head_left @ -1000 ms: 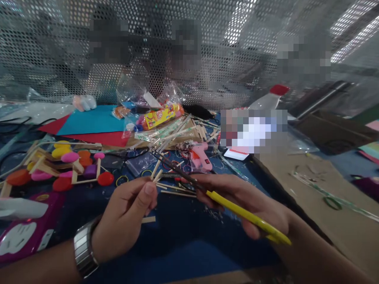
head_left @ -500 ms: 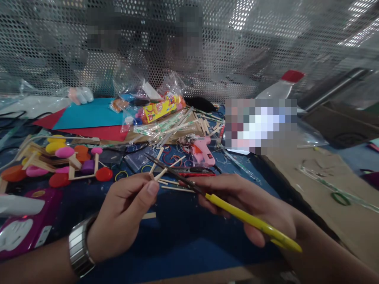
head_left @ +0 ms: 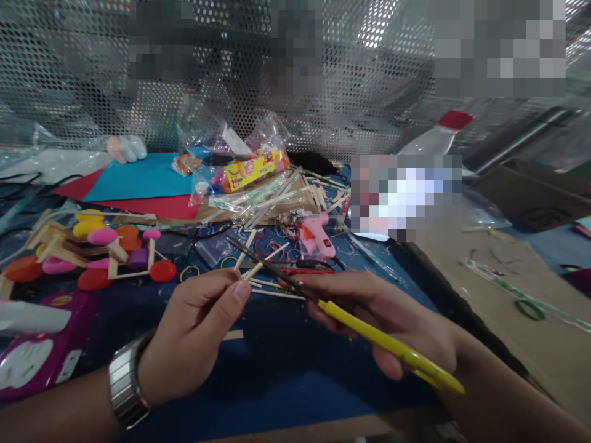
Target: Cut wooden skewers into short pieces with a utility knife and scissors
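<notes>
Thin wooden sticks (head_left: 266, 261) are pinched between the thumb and fingers of my left hand (head_left: 198, 332), which wears a metal-band watch (head_left: 127, 381) at the wrist. My right hand (head_left: 388, 314) is closed around a pair of scissors (head_left: 369, 329) with yellow handles, seen nearly edge-on. Their dark blades point up and left and cross over the sticks just beyond my left fingertips. Whether the blades touch the wood I cannot tell. Beneath lie more loose sticks (head_left: 277, 293) on the blue tabletop (head_left: 286, 381).
A pink glue gun (head_left: 316, 237) lies past my hands, near a red-and-black cutter (head_left: 305, 267). On the left are a stick model with coloured discs (head_left: 104, 252) and a purple device (head_left: 60, 344). Behind are coloured sheets (head_left: 143, 178), bagged supplies (head_left: 249, 172) and a mesh panel (head_left: 231, 92).
My right hand and the scissors have shifted very slightly left. My left hand has moved a touch to the right, keeping its pinch on the sticks.
</notes>
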The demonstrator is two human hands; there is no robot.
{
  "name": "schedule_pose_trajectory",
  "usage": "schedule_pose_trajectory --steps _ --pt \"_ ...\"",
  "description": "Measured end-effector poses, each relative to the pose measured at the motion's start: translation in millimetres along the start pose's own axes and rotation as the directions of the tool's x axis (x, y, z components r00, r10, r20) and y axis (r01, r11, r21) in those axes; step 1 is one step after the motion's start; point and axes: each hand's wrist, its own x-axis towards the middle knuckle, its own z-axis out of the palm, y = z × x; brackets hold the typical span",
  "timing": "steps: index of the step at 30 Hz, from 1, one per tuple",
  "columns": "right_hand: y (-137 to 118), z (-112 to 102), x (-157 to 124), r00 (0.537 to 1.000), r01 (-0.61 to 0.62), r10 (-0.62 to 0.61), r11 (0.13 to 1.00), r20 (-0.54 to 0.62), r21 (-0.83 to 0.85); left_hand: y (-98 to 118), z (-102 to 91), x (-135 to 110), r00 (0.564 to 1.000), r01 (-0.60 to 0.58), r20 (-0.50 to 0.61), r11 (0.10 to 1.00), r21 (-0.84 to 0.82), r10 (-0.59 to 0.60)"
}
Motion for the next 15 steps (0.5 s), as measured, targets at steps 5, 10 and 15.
schedule_pose_trajectory --steps 5,10,15 --pt "-1.6 3.5 0.9 1.000 -0.015 0.015 1.000 -0.025 -0.020 2.3 0.7 1.3 1.000 0.006 0.000 1.000 0.027 -0.006" --pt "-2.8 3.5 0.1 0.999 -0.031 0.031 1.000 -0.022 -0.003 2.4 0.4 2.0 1.000 0.004 0.003 0.999 0.033 -0.004" --pt "-3.0 6.5 3.6 0.998 -0.061 0.060 0.994 0.004 0.086 3.6 0.6 1.8 1.000 0.020 0.007 0.999 0.037 -0.020"
